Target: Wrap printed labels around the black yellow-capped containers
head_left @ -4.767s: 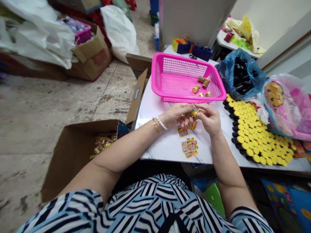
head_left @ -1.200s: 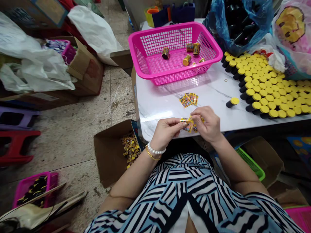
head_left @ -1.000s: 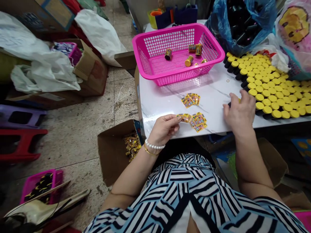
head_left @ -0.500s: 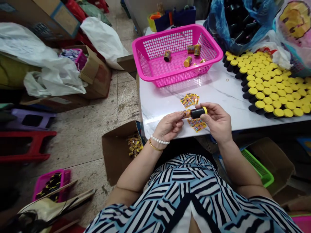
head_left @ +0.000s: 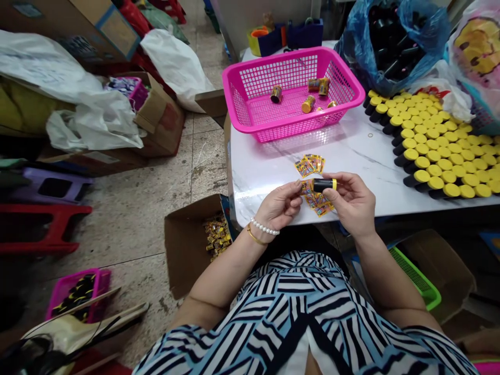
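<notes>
We have the black tube (head_left: 322,185), yellow cap to the right, level just above the worktop's (head_left: 351,151) near edge. Our right grip (head_left: 351,200) is clenched on it, and our left grip (head_left: 279,205) pinches a sticker (head_left: 302,186) at its bare end. Loose stickers (head_left: 321,204) lie beneath, with the pink basket (head_left: 250,112) beyond.

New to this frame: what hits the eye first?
The bright pink basket at the far end of the white table, with a few small tubes inside, and the dense block of yellow-capped tubes lying along the right side. At the near edge the right hand holds one black tube while the left hand pinches a sticker at its end, above loose stickers.
</notes>
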Demonstrator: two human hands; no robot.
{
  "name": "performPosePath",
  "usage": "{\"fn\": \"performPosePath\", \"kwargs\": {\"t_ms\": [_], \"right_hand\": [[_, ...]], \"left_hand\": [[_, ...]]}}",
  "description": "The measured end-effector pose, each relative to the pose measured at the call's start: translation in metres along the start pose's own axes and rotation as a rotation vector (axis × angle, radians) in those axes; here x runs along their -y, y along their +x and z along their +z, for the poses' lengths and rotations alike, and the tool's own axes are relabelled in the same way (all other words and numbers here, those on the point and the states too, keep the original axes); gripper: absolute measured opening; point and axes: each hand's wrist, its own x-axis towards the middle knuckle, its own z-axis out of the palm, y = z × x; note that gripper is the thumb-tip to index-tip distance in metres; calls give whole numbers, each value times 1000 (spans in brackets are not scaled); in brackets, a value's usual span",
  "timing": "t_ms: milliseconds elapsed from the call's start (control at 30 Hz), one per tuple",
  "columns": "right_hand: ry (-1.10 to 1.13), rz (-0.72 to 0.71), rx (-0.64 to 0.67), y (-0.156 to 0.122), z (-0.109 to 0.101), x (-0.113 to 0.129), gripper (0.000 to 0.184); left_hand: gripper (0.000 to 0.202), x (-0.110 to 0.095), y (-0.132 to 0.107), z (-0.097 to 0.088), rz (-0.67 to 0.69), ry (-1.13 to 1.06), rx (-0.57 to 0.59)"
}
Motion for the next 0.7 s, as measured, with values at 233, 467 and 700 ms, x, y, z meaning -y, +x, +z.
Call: {"fn": "performPosePath", "kwargs": {"t_ms": [233, 467, 700], "right_hand": [[-213, 24, 113, -3, -8, 2, 39], [-244, -190, 20, -3, -7, -6, 42], [-333, -269, 177, 11, -10, 2, 37]], "left_hand": [[39, 7, 1, -1, 138, 169, -5], [54, 3, -5, -6, 563, 469, -35], [43, -18, 10, -2, 396, 650, 290]]}}
